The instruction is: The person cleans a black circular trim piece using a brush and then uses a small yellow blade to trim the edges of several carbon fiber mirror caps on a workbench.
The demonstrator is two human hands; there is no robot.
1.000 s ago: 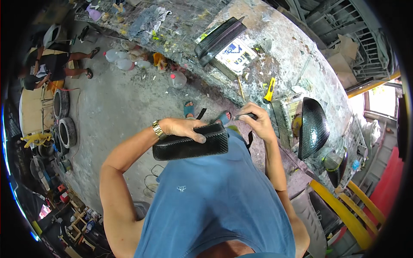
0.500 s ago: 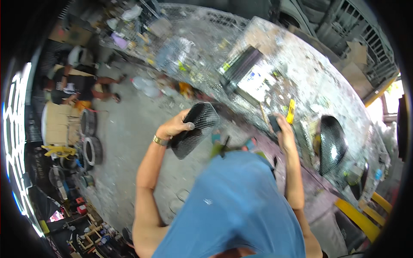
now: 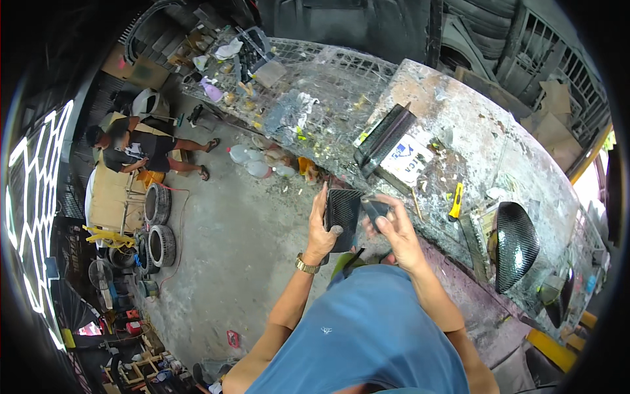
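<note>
My left hand [image 3: 319,231] grips a black carbon-fibre-patterned panel [image 3: 344,215] by its left edge, thumb across the front. The panel is held upright in front of my body, beside the workbench edge. Close to its right side, my right hand [image 3: 401,238] is closed on a small dark block [image 3: 376,209] between thumb and fingers. Whether the block touches the panel I cannot tell. On the bench beyond lie a long carbon-fibre piece [image 3: 387,136], a white printed can [image 3: 405,159] and a yellow utility knife [image 3: 457,202].
A glossy carbon-fibre shell [image 3: 517,246] rests on the stained workbench [image 3: 469,118] at right. Plastic bottles [image 3: 249,157] stand on the floor by the bench. At far left a person [image 3: 141,148] stands near several tyres [image 3: 161,245].
My left hand has brought the panel rightward and turned it more upright. My right hand has come left from the bench edge with the dark block, close to the panel.
</note>
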